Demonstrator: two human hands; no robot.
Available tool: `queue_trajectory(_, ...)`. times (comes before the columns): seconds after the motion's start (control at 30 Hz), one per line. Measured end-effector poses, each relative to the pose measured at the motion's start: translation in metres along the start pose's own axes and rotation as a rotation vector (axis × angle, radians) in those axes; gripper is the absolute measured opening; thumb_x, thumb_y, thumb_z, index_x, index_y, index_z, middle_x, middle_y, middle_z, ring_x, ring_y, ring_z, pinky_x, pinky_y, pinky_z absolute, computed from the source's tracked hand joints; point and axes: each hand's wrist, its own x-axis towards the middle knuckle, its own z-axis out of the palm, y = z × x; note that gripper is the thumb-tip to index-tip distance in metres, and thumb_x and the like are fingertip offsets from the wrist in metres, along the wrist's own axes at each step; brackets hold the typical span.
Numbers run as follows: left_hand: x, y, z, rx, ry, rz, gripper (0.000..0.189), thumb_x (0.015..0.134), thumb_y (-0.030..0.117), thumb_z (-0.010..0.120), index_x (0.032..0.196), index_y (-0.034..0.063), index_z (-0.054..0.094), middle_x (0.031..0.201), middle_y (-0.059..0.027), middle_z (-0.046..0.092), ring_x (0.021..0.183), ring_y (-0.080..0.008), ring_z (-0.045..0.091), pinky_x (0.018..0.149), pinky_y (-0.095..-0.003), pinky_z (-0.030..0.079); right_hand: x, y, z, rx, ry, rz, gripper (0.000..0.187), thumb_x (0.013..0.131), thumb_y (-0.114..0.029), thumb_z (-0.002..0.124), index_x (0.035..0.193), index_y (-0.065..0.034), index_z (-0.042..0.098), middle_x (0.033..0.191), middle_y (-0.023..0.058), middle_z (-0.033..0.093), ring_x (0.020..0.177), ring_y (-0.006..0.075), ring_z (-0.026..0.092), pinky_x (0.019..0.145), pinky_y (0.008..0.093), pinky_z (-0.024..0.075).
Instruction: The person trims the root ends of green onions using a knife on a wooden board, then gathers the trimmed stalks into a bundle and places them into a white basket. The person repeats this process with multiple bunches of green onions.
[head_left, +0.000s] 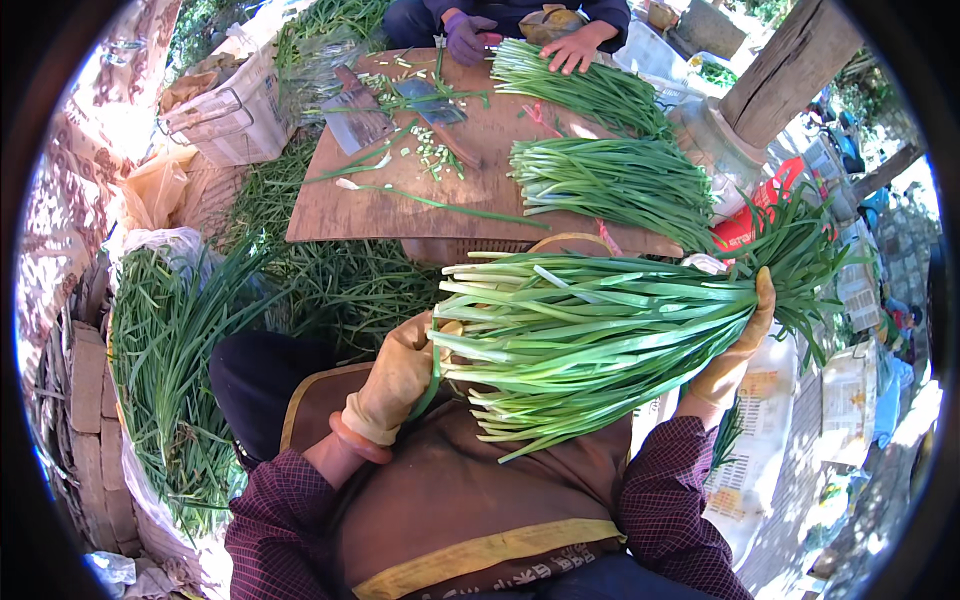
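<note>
A large bunch of garlic chives (600, 322) lies fanned out across my lap, pale cut ends to the left and leaf tips to the right. My right hand (735, 356), in a tan glove, clasps the bunch near its leafy end. At the pale ends, my gloved left hand (397, 375) has its fingers curled on stalks, and one green leaf hangs down beside them. Just what it pinches is partly hidden. Beyond the bunch is a wooden board (450, 202) bearing a second chive bunch (611, 184) and a third bunch (577, 86).
Two cleavers, one broad-bladed (356, 120) and one dark-bladed (431, 105), lie on the board among trimmings. A co-worker's bare hand (574, 49) rests on the far bunch; their purple-gloved hand (466, 37) is beside it. Loose chives (172, 360) fill a bag at left. A wooden post (787, 71) stands right.
</note>
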Motion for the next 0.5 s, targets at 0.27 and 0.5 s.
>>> queue_trajectory(0.27, -0.006, 0.080, -0.102, 1.271, 0.697, 0.315, 0.019, 0.099, 0.020, 0.069, 0.112, 0.0090, 0.076, 0.109, -0.0144, 0.075, 0.095, -0.0295, 0.072, 0.081, -0.0376, 0.056, 0.002, -0.003, -0.003, 0.119, -0.002, 0.047, 0.044, 0.095, -0.037, 0.071, 0.122, -0.0031, 0.067, 0.106, 0.0085, 0.071, 0.093, 0.0198, 0.068, 0.086, 0.0344, 0.0557)
queue_trajectory(0.5, 0.027, 0.037, -0.018, 0.532, -0.018, 0.496, 0.062, 0.105, 0.034, 0.063, 0.153, -0.0004, 0.047, 0.153, -0.0206, 0.053, 0.134, -0.0291, 0.057, 0.113, -0.0385, 0.044, -0.005, -0.002, 0.004, 0.037, 0.002, 0.011, 0.044, 0.096, -0.038, 0.069, 0.123, -0.0030, 0.067, 0.108, 0.0094, 0.071, 0.096, 0.0205, 0.068, 0.089, 0.0348, 0.0553)
